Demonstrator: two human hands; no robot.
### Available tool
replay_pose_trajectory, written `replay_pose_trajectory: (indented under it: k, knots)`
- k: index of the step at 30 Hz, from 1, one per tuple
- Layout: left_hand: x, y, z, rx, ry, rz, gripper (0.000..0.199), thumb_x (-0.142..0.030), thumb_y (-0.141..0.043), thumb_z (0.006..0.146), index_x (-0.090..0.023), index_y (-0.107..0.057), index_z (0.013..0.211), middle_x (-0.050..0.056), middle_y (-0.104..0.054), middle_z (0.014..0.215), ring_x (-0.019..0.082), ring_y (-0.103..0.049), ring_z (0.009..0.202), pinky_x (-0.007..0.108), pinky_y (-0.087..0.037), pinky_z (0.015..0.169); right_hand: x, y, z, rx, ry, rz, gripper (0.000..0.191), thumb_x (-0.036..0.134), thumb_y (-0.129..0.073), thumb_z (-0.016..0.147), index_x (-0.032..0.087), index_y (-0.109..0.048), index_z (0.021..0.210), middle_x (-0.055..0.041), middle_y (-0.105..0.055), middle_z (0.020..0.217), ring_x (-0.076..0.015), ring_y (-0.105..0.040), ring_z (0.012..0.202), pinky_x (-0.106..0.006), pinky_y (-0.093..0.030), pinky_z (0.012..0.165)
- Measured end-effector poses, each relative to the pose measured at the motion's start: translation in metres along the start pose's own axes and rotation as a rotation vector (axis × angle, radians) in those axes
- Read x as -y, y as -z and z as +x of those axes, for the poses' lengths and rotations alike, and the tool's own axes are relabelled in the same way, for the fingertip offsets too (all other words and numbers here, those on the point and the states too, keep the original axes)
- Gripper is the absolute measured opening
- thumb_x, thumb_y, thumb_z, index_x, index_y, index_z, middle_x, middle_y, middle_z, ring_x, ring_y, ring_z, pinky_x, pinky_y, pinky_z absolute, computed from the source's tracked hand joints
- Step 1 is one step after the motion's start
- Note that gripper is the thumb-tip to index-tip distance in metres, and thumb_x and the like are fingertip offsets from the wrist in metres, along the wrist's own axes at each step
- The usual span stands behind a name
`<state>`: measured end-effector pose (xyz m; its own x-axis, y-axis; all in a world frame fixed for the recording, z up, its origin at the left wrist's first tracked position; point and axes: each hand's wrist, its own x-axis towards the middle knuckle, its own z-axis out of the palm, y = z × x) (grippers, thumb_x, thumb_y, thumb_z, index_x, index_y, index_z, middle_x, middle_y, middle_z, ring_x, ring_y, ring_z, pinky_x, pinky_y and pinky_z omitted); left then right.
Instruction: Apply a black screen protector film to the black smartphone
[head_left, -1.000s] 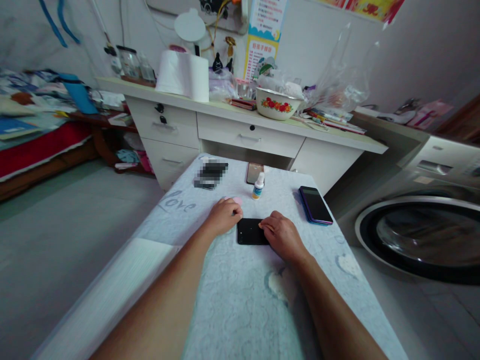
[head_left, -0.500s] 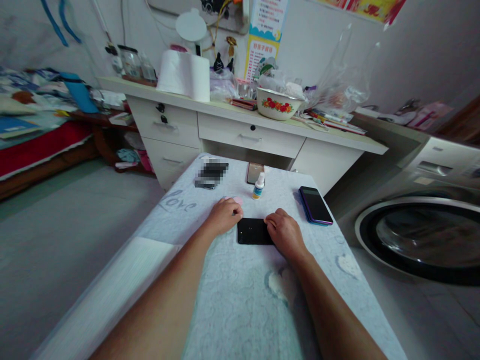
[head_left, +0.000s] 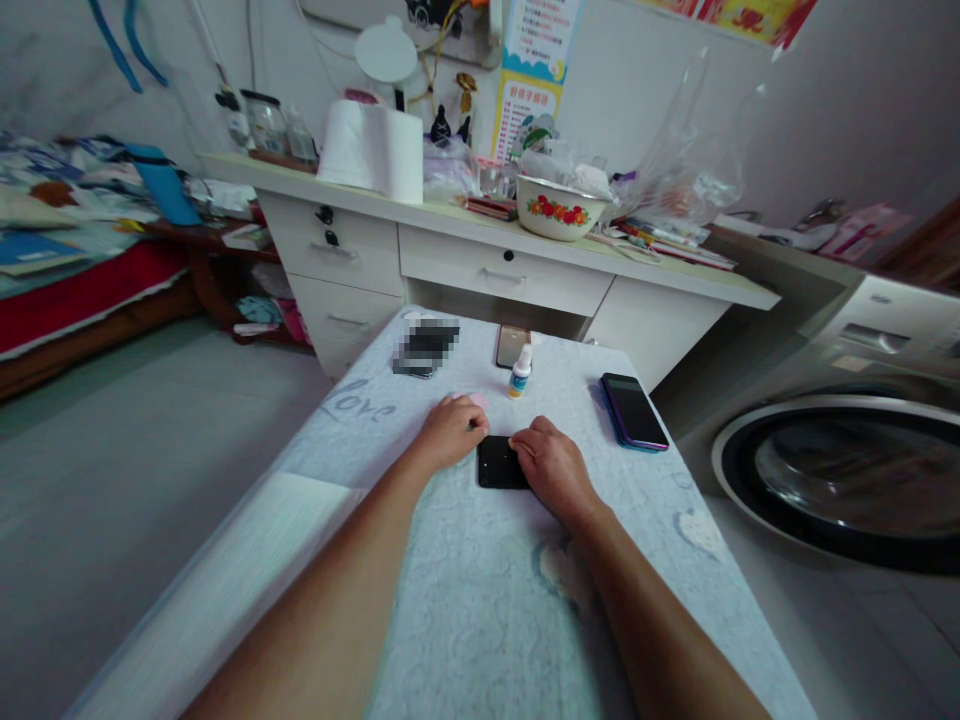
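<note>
A black phone (head_left: 501, 464) lies flat, crosswise, on the cloth-covered table (head_left: 465, 600). My left hand (head_left: 452, 432) rests at its upper left corner, fingers curled in; what they hold, if anything, is hidden. Over the phone's right part is my right hand (head_left: 551, 460), its fingertips pinched together on the back surface around something too small to make out. Just beyond my left hand shows a pink round piece (head_left: 478, 400). A small white bottle with a blue and yellow label (head_left: 520, 373) stands behind the phone.
Dark phones (head_left: 634, 410) lie stacked at the right, another phone (head_left: 513, 346) behind the bottle, and a blurred-out item (head_left: 426, 347) at the back left. Beyond stands a white desk (head_left: 510, 265) with a flowered bowl (head_left: 559, 210). A washing machine (head_left: 862, 340) is on the right.
My right hand has moved left across the black phone and now covers more of its middle. My left hand has stayed in nearly the same place.
</note>
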<state>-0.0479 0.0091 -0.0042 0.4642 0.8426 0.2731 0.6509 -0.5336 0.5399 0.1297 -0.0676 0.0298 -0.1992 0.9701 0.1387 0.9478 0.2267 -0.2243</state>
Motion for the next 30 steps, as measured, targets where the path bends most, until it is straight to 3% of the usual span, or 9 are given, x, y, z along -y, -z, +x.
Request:
replay_pose_trajectory:
  k: [12, 24, 30]
  knots:
    - [0.0016, -0.0009, 0.0005, 0.007, 0.002, 0.016, 0.012, -0.018, -0.056, 0.078, -0.02, -0.066, 0.072, 0.002, -0.067, 0.084, 0.019, -0.059, 0.089, 0.033, -0.042, 0.087, 0.0089, 0.0018, -0.0023, 0.05, 0.07, 0.058, 0.025, 0.024, -0.045, 0.095, 0.023, -0.07, 0.098, -0.0028, -0.059, 0.094, -0.0118, -0.057, 0.08, -0.021, -0.038, 0.071]
    - [-0.0014, 0.0032, -0.0001, 0.016, 0.025, -0.012, 0.013, -0.019, -0.057, 0.078, -0.02, -0.067, 0.07, 0.003, -0.067, 0.084, 0.02, -0.058, 0.09, 0.035, -0.042, 0.089, 0.0032, 0.0014, 0.0028, -0.018, -0.095, -0.065, 0.026, 0.026, -0.044, 0.096, 0.023, -0.07, 0.092, -0.0035, -0.059, 0.091, -0.0133, -0.058, 0.079, -0.023, -0.037, 0.07]
    - [-0.0006, 0.003, -0.0005, 0.014, 0.032, -0.021, 0.012, -0.018, -0.057, 0.078, -0.02, -0.067, 0.071, 0.003, -0.066, 0.084, 0.02, -0.058, 0.09, 0.035, -0.042, 0.088, 0.0102, 0.0034, 0.0068, -0.002, -0.069, -0.063, 0.027, 0.024, -0.044, 0.095, 0.022, -0.07, 0.089, -0.0036, -0.059, 0.089, -0.0134, -0.058, 0.08, -0.023, -0.037, 0.069]
